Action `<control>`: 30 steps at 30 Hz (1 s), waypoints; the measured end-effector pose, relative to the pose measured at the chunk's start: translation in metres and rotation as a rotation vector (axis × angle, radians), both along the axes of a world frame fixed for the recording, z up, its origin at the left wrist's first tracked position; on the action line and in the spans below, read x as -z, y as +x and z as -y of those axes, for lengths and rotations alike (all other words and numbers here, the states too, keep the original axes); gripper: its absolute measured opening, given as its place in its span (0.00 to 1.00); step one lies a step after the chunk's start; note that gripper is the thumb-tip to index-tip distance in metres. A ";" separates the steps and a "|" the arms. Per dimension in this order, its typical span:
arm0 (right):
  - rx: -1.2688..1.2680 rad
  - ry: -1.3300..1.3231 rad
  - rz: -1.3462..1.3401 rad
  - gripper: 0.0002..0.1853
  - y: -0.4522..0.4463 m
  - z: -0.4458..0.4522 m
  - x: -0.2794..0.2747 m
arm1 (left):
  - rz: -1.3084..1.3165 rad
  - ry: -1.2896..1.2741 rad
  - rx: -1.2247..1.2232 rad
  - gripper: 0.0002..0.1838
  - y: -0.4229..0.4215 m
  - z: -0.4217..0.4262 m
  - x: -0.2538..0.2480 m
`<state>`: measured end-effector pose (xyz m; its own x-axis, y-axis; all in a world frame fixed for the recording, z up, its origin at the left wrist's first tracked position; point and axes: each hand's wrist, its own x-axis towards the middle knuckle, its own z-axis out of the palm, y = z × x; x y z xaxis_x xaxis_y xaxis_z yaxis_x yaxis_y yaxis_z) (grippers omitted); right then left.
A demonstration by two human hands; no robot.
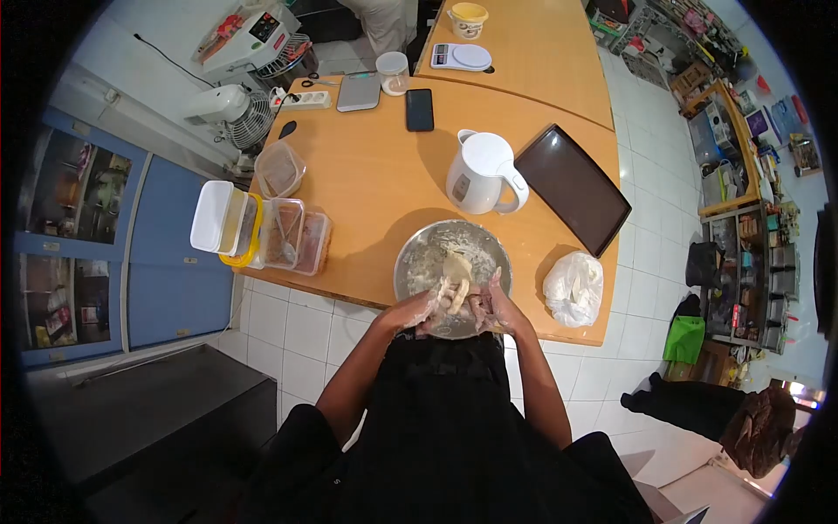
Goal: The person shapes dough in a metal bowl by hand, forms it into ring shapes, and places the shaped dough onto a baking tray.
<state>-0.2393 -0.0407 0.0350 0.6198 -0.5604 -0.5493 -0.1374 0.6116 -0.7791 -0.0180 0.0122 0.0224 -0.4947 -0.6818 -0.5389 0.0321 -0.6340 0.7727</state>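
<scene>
A metal mixing bowl (403,272) sits at the front edge of the wooden table, its inner wall smeared with flour. Inside it lies a pale, sticky lump of dough (456,267). My left hand (424,308) reaches in from the left, coated with dough, its fingers closed on the lump's near end. From the other side comes my right hand (494,307), also floury, with curled fingers against the dough and the thumb raised. Both hands nearly meet over the near half of the bowl. Dough partly hides the fingertips.
Behind the bowl stands a white electric kettle (482,170). A dark baking tray (573,188) and a white plastic bag (573,290) are at the right. Plastic containers (284,234) stand at the left. Farther back are a phone (419,110) and a kitchen scale (359,92).
</scene>
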 end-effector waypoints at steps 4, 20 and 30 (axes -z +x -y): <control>-0.110 -0.071 -0.104 0.51 -0.005 0.001 0.007 | -0.231 0.005 0.116 0.35 0.002 0.011 -0.054; -0.124 0.028 0.013 0.56 -0.002 -0.005 0.008 | -0.192 0.048 -0.039 0.28 0.006 0.015 -0.057; 0.029 0.068 0.126 0.55 0.005 0.001 0.003 | -0.064 0.029 0.033 0.28 0.006 0.006 -0.033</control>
<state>-0.2343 -0.0420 0.0321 0.6705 -0.5431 -0.5054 -0.0226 0.6659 -0.7457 -0.0115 0.0061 0.0550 -0.5510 -0.6491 -0.5245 0.0593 -0.6573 0.7513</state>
